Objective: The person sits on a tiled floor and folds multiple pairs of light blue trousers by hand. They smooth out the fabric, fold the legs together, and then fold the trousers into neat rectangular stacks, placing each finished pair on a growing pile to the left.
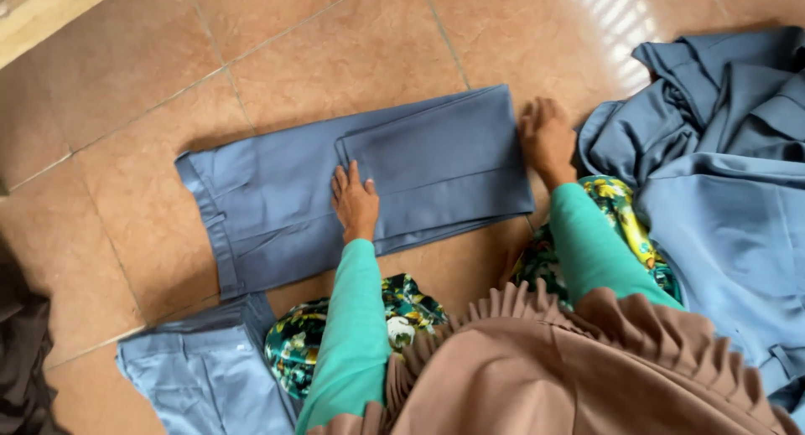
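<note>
Blue-grey folded trousers (277, 192) lie flat on the tiled floor (335, 49), waistband to the left, legs doubled back over themselves. My left hand (355, 202) presses flat on the folded layer near its left edge, fingers together. My right hand (549, 137) rests at the right end of the fold, fingers curled down against the floor and the cloth's edge. Both arms wear green sleeves.
A heap of blue-grey garments (721, 175) lies at the right. Another folded light-blue piece (201, 372) sits at the lower left, beside a dark cloth (21, 359). Floral-patterned fabric (402, 318) and a brown pleated cloth (545, 376) cover my lap.
</note>
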